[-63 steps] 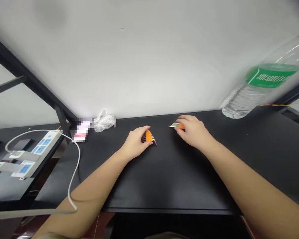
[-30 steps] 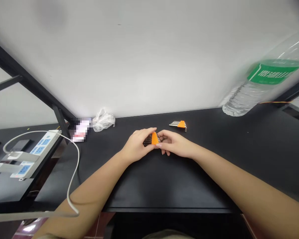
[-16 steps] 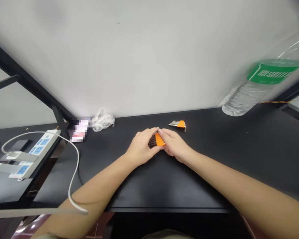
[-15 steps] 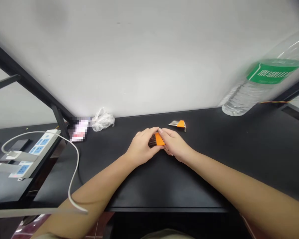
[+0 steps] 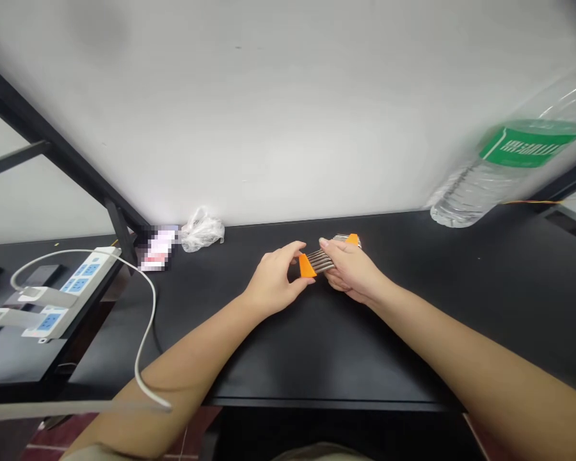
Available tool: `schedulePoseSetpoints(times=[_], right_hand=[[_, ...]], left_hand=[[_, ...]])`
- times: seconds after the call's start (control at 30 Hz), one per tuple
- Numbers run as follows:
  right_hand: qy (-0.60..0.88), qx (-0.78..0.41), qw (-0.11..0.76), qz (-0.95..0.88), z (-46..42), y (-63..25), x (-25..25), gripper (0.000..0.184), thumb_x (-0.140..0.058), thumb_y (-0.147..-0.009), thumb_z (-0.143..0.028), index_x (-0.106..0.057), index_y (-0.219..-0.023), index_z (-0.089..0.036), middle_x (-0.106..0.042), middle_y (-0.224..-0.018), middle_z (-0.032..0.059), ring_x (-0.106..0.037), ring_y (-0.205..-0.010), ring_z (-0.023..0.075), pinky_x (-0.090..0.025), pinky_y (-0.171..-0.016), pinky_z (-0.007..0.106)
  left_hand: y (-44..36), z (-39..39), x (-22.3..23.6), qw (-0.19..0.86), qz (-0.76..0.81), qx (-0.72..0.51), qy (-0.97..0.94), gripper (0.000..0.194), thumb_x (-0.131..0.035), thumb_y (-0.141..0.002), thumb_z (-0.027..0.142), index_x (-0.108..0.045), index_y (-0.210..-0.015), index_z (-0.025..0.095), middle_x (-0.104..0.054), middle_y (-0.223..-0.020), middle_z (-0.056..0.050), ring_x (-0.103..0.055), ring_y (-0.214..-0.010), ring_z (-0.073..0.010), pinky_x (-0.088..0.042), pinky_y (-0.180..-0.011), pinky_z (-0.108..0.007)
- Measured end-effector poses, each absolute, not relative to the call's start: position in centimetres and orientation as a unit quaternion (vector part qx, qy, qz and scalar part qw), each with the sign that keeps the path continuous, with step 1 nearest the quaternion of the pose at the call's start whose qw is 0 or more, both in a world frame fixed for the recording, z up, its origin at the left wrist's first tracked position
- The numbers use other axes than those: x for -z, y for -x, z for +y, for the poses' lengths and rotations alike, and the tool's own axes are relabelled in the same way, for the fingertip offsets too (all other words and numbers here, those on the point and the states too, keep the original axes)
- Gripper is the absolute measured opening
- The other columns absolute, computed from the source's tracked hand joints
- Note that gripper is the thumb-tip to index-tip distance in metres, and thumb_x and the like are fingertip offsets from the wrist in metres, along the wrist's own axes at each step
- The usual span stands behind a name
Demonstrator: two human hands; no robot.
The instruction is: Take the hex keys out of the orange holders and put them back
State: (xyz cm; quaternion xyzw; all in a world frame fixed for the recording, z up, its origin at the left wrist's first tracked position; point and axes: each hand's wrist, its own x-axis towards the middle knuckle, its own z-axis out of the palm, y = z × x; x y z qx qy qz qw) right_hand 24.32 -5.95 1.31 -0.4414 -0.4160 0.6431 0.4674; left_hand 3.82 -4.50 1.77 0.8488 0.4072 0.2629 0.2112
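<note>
An orange holder (image 5: 307,266) sits between the fingertips and thumb of my left hand (image 5: 274,278). Several silver hex keys (image 5: 321,260) run out of its right side. My right hand (image 5: 355,269) is closed round the far part of these keys, thumb on top, so their ends are hidden. Just behind my right hand lies another hex key set (image 5: 353,239) in an orange holder on the black table (image 5: 278,365), partly covered by the hand.
A crumpled clear plastic bag (image 5: 202,230) and a pixelated item (image 5: 159,248) lie at the back left. At the left, a power strip (image 5: 79,288) has a white cable (image 5: 148,320) looping over my forearm. A large green-labelled water bottle (image 5: 480,186) stands at the back right.
My right hand has moved a little right, away from my left, and silver keys now show between them. The orange holder is now at my left fingertips. The view has shifted slightly.
</note>
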Motion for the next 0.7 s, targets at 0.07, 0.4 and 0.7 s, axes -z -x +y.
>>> schedulePoseSetpoints(times=[0.07, 0.4, 0.7], right_hand=[[0.446, -0.65, 0.451, -0.419, -5.9, -24.6, -1.4, 0.047, -0.062, -0.093, -0.062, -0.044, -0.073, -0.023, -0.03, -0.045, -0.0101, -0.021, -0.035, 0.0058, -0.016, -0.035, 0.022], [0.506, -0.628, 0.4, -0.435, -4.4, -26.8, 0.2, 0.05, -0.061, -0.09, -0.066, -0.036, -0.073, -0.026, -0.027, -0.046, -0.0115, -0.018, -0.035, 0.0062, -0.014, -0.035, 0.021], [0.608, -0.401, 0.239, -0.643, -2.6, -29.4, 1.2, 0.05, -0.056, -0.092, -0.062, -0.045, -0.063, -0.023, -0.046, -0.054, -0.0009, -0.04, -0.047, 0.0137, -0.028, -0.047, 0.027]], left_hand=[[-3.8, -4.5, -1.9, 0.214, 0.408, -0.253, -0.851, 0.07, -0.079, -0.082, 0.039, -0.044, -0.142, 0.028, -0.068, -0.129, -0.006, -0.068, -0.113, -0.0257, -0.046, -0.108, -0.047], [-3.9, -4.8, -1.3, 0.197, 0.444, -0.206, -0.85, 0.07, -0.082, -0.078, 0.035, -0.047, -0.139, 0.028, -0.07, -0.117, -0.006, -0.066, -0.109, -0.0291, -0.05, -0.098, -0.047], [-2.7, -3.6, -1.2, 0.209, 0.454, -0.211, -0.84, 0.071, -0.081, -0.079, 0.034, -0.047, -0.141, 0.027, -0.069, -0.115, -0.006, -0.065, -0.108, -0.0274, -0.052, -0.094, -0.043]])
